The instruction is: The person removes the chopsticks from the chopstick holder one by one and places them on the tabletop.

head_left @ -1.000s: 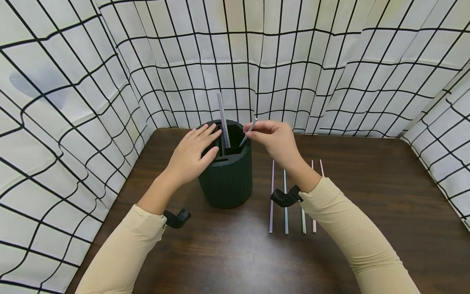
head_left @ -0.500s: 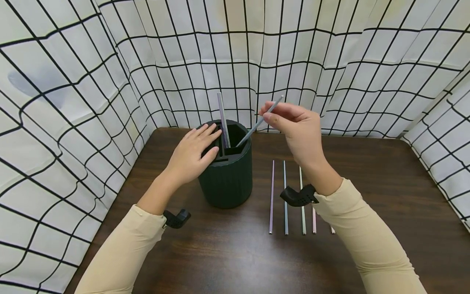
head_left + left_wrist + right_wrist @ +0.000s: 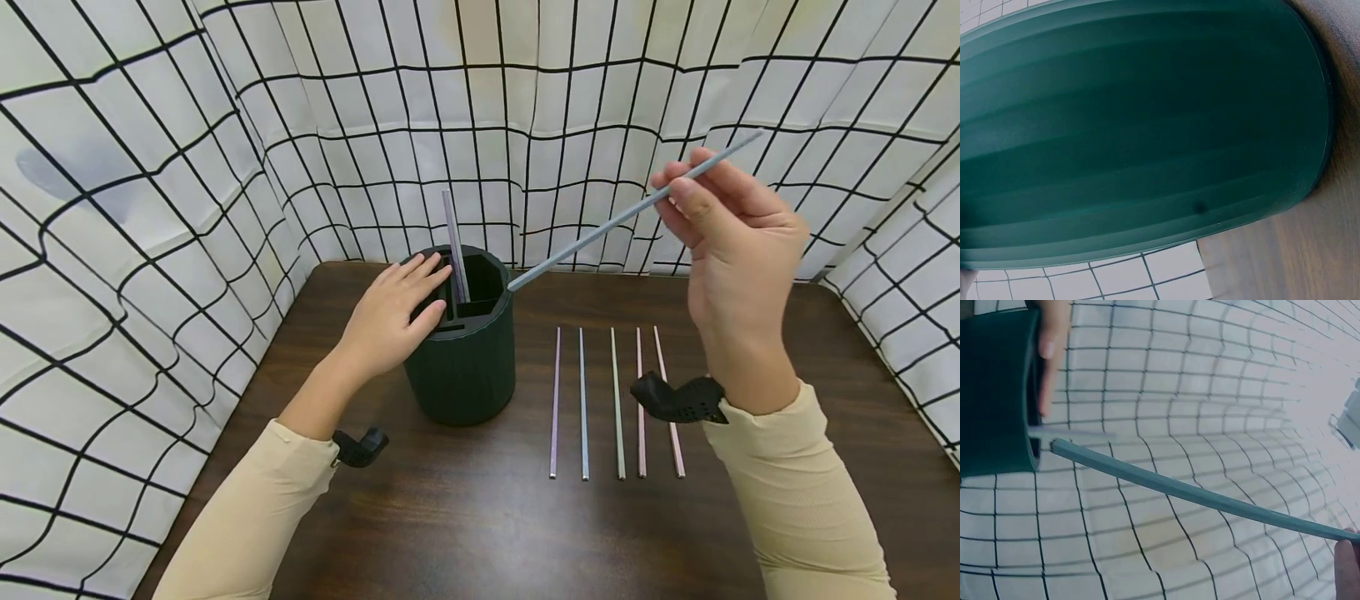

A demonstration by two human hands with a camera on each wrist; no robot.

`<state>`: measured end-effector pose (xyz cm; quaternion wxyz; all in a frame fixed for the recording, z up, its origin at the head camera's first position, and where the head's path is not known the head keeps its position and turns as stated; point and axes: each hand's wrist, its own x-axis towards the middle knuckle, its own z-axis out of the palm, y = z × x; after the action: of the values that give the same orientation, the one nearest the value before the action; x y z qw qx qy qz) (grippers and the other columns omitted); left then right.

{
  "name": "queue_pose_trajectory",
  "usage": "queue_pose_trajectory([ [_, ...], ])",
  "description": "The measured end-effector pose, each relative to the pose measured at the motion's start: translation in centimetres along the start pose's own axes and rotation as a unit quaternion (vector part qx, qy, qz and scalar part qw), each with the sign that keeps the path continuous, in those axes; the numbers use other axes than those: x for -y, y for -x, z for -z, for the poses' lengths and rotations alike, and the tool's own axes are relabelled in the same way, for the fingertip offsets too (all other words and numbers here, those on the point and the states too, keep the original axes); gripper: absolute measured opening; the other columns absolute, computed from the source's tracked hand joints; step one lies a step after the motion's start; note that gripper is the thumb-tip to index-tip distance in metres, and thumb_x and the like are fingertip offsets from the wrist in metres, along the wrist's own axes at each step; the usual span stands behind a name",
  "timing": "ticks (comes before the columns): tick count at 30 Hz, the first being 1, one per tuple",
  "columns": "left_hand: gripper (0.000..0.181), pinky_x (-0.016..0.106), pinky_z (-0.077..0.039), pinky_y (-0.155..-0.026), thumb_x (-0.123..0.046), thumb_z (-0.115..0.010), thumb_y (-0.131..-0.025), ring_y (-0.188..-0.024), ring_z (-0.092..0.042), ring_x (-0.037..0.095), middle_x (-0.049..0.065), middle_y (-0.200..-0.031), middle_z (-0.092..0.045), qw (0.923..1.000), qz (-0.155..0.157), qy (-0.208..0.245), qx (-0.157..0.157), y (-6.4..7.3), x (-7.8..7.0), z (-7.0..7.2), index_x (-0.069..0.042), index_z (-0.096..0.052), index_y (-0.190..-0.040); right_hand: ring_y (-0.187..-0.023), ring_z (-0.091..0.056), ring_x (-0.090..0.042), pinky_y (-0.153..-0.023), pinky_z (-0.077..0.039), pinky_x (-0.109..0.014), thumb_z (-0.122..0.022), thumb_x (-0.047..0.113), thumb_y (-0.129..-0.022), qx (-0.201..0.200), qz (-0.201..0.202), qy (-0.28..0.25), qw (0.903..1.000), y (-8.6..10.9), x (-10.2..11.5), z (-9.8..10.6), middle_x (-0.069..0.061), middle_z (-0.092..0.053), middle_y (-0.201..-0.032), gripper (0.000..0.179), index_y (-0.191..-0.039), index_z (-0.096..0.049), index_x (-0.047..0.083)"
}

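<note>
My right hand pinches a light blue chopstick near its upper end. The chopstick slants down to the left, its lower tip beside the rim of a dark green ribbed utensil holder. In the right wrist view that chopstick is out of the holder, its tip just apart from the opening. My left hand rests on the holder's top with its fingers spread. Pale purple chopsticks stand in the holder's rear compartment; how many is unclear. The left wrist view is mostly the holder's ribbed wall.
To the right of the holder, several chopsticks lie in a row on the brown table: purple, blue, green and pink ones. A white cloth with black grid lines walls the back and sides.
My right hand has lifted the light blue chopstick out of the holder, moving up and right and uncovering the chopsticks on the table. The left hand has stayed in place.
</note>
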<state>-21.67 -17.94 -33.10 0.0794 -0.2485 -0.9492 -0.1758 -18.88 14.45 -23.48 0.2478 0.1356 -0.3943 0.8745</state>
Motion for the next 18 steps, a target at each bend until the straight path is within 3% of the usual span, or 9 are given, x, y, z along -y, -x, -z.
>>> queue_pose_trajectory([
  [9,0.054,0.049,-0.010,-0.128,-0.034,-0.040,-0.105,-0.155,-0.019,0.028,0.008,-0.164,-0.029,1.0000,-0.001,-0.002,0.001,0.0,0.1,0.0,-0.014,-0.038,-0.155,-0.074,-0.075,-0.033,-0.072,-0.061,-0.038,-0.068,-0.021,-0.079,-0.083,-0.063,-0.058,0.9928,-2.7,3.3,4.4,-0.024,-0.075,-0.084,0.028,-0.107,-0.067,-0.017],
  [18,0.054,0.049,-0.010,-0.128,-0.034,-0.040,-0.105,-0.155,-0.020,0.028,0.008,-0.164,-0.029,1.0000,-0.002,-0.001,0.000,0.0,0.2,-0.1,-0.015,-0.037,-0.155,-0.074,-0.076,-0.032,-0.066,-0.063,-0.036,-0.065,-0.020,-0.083,-0.118,-0.168,-0.043,0.9778,-4.1,3.8,10.1,-0.022,-0.075,-0.087,0.018,-0.099,-0.071,-0.013],
])
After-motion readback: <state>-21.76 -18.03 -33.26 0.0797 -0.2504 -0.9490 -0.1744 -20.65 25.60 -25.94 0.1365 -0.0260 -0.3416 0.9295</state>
